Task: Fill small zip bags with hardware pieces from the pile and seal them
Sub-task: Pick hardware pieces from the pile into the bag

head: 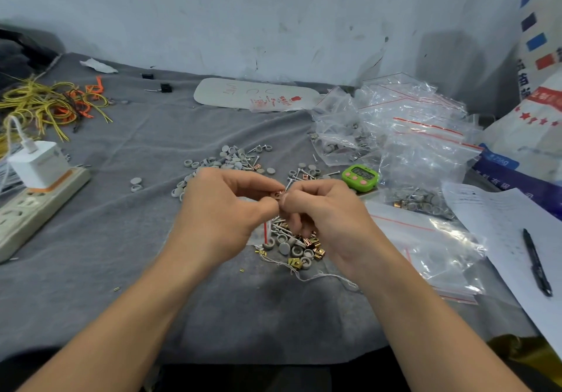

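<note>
Pinched between the fingertips of left hand (225, 206) and right hand (322, 209): one small copper-coloured metal clip with a hole (277, 194), held above the clear zip bag with red seal strip (267, 232). Judgement: grip its edges and lower it to the bag mouth before letting go. The holed face points up at the camera; the clip looks near-square, so its long axis is not discernible.

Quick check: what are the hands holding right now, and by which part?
A small copper-coloured clip, pinched where the fingertips of the left hand and right hand meet; the exact part is too small to tell.
</note>
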{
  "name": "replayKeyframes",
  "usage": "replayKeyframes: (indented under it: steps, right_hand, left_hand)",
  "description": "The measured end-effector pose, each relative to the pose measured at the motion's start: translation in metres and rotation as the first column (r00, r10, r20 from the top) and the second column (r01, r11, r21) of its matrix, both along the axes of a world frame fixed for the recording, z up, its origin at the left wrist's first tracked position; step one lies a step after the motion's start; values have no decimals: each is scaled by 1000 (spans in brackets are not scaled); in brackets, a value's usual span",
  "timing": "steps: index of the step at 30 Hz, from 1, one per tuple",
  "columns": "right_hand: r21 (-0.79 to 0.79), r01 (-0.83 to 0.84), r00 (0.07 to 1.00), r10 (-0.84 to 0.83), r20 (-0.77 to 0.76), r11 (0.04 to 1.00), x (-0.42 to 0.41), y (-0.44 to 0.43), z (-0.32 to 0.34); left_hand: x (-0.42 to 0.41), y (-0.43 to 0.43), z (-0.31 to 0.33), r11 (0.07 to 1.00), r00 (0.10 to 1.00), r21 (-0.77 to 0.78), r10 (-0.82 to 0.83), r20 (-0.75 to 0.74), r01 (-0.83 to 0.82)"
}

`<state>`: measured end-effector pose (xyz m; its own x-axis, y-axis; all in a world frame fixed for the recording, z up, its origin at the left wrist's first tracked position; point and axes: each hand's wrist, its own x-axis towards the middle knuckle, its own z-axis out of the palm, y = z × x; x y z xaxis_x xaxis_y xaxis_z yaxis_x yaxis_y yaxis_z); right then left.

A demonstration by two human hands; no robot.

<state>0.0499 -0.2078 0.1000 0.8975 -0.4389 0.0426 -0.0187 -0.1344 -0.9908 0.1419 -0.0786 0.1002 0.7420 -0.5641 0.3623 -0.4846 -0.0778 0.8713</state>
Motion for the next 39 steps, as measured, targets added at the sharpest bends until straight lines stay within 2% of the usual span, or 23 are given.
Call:
replayKeyframes:
  steps: [3,7,11,20,25,31,34,39]
  right_hand:
    - [62,-52,998,49,43,997,-1,0,0]
    - [-28,82,996,-81,27,996,-2,-3,-3]
    - [-11,158,987,-158,3,987,-1,1,-7]
    - [246,198,973,-221,69,949,1,7,-4]
    - [233,184,970,-214,115,955,-1,8,-4]
    - [230,237,957,-267,109,944,4,12,-10]
    - [213,252,952,-281,118,944,4,11,-11]
    - [83,257,954,-267,139,963,3,7,-13]
  left_hand:
    - [7,1,0,998,996,-67,-18,-86,12]
    - [10,3,-2,997,999,73,22,49,-25]
    - [8,-1,-5,992,999,122,21,46,-26]
    - [0,-2,-4,999,995,29,40,95,-43]
    - [-6,-3,-6,991,979,-30,132,157,-129]
    - [-9,-6,-14,976,959,-30,218,179,-216]
    - [-9,-7,-15,979,960,-35,202,195,-199]
    - [-4,-9,-12,989,974,-17,149,168,-149]
